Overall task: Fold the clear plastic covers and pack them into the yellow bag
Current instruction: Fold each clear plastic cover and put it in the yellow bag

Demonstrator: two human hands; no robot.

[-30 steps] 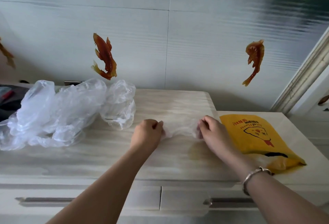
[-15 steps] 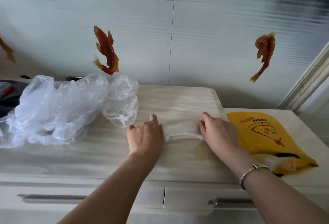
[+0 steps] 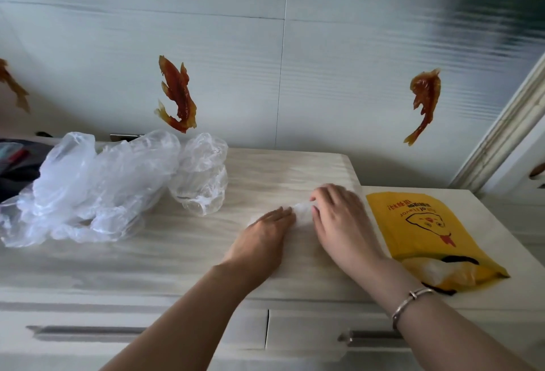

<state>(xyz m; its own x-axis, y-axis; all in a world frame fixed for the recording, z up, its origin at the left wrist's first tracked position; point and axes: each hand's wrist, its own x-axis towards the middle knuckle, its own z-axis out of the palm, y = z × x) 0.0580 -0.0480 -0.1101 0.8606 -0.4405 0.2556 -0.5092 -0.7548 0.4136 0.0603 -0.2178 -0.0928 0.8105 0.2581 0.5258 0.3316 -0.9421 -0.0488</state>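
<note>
Both hands flat, close together | left hand [image 3: 267, 230] and right hand [image 3: 339, 217] press folded plastic cover [image 3: 302, 213] on tabletop [image 3: 177, 255] to crease it | yellow bag [image 3: 424, 229] just right, within reach | unfolded covers [image 3: 97, 185] heaped left

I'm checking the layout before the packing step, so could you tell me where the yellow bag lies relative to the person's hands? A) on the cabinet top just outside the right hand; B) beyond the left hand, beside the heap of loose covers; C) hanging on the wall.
A: the yellow bag lies flat on the cabinet top, just outside the right hand.
</note>
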